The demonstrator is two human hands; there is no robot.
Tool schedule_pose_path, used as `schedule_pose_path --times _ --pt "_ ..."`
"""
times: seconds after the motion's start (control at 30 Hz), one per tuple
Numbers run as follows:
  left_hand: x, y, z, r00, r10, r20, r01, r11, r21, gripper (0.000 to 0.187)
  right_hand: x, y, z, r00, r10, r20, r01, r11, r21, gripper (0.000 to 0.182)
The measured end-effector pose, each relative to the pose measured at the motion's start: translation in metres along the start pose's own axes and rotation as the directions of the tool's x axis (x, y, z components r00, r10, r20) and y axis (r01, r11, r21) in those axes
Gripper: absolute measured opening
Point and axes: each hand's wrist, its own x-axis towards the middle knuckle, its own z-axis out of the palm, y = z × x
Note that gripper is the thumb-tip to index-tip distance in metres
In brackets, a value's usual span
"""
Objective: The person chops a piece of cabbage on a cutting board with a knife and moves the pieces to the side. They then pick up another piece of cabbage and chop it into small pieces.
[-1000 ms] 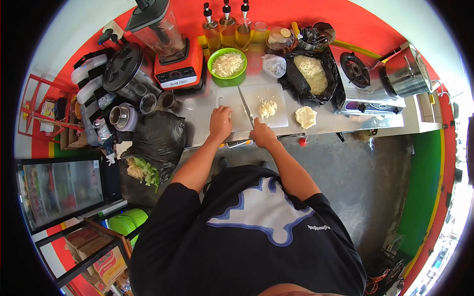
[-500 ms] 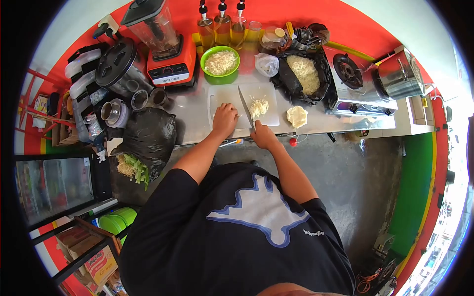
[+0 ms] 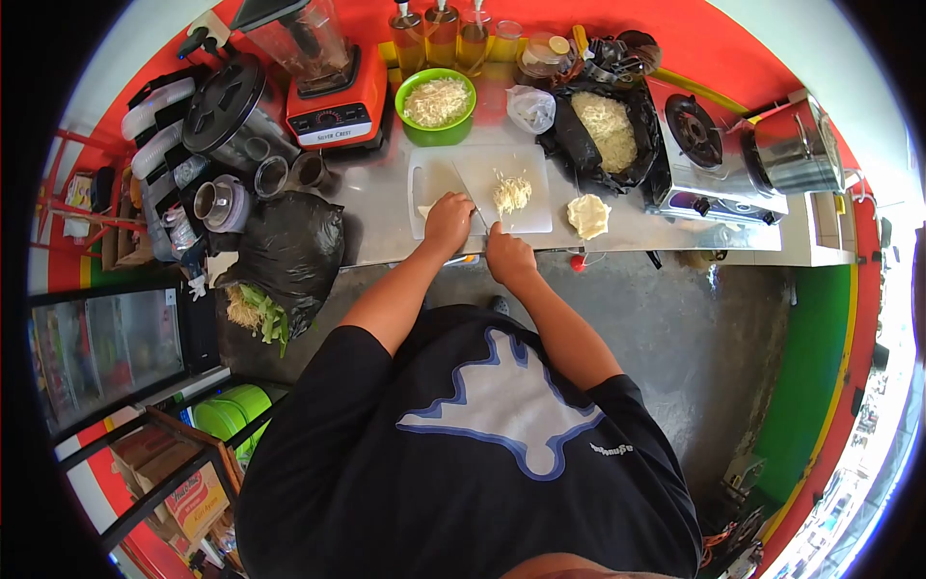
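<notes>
My right hand (image 3: pixel 509 256) is closed round the handle of a kitchen knife (image 3: pixel 470 189), whose blade points away and to the left over the white cutting board (image 3: pixel 532 162). Close to the blade on its left, my left hand (image 3: pixel 449 222) is closed with curled fingers; whatever lies under them is hidden. A small heap of pale shreds (image 3: pixel 511 194), looking like cut cabbage, lies on the board right of the knife. Beyond the board's right edge sits a pale, round cabbage-like piece (image 3: pixel 587 216). A green bowl (image 3: pixel 434 132) behind the board holds more shreds.
An open black bag (image 3: pixel 571 145) of pale shreds stands right of the board, beside a gas stove (image 3: pixel 723 200). A red blender (image 3: pixel 336 121), bottles (image 3: pixel 442 39) and a clear plastic bag (image 3: pixel 531 108) line the back. Left is a full black bag (image 3: pixel 289 246) with leafy greens below.
The knife has swung with its tip further left, and its blade is now beside my left fingers. The view has shifted slightly; the shreds and bowls look the same.
</notes>
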Motion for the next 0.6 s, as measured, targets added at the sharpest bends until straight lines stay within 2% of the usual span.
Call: schedule_pose_path --times 0.07,0.23,0.33,0.43,0.5,0.53,0.6 --pt "-0.001 0.004 -0.004 1.0 -0.011 0.001 0.011 1.0 -0.001 0.012 0.002 -0.003 -0.001 1.0 0.01 0.006 -0.01 0.999 -0.04 0.028" --pt "0.0 0.0 -0.001 1.0 -0.021 -0.01 0.021 0.999 -0.031 0.012 0.014 -0.001 -0.002 1.0 0.015 0.0 -0.015 0.999 0.052 0.03" --pt "0.005 -0.001 0.0 0.998 -0.069 0.008 0.07 0.997 -0.023 0.012 0.008 -0.003 -0.009 0.999 0.013 0.036 -0.013 1.0 0.019 0.03" --pt "0.006 0.003 -0.004 0.987 -0.157 -0.022 0.154 0.983 -0.103 0.011 0.001 -0.007 -0.001 1.0 0.007 0.023 -0.007 1.0 -0.012 0.03" --pt "0.003 0.003 -0.006 0.984 -0.029 -0.176 0.038 0.998 0.052 0.008 0.005 -0.009 0.001 1.0 0.004 0.021 -0.004 1.0 0.003 0.029" --pt "0.003 0.002 -0.003 0.984 -0.037 -0.174 0.047 0.997 0.054 0.008 0.006 -0.01 0.003 1.0 0.014 0.015 -0.014 1.0 0.026 0.028" --pt "0.007 -0.002 0.001 0.973 -0.232 -0.009 0.231 0.97 -0.077 0.006 0.006 -0.009 -0.001 1.0 0.003 0.024 -0.004 1.0 0.026 0.029"
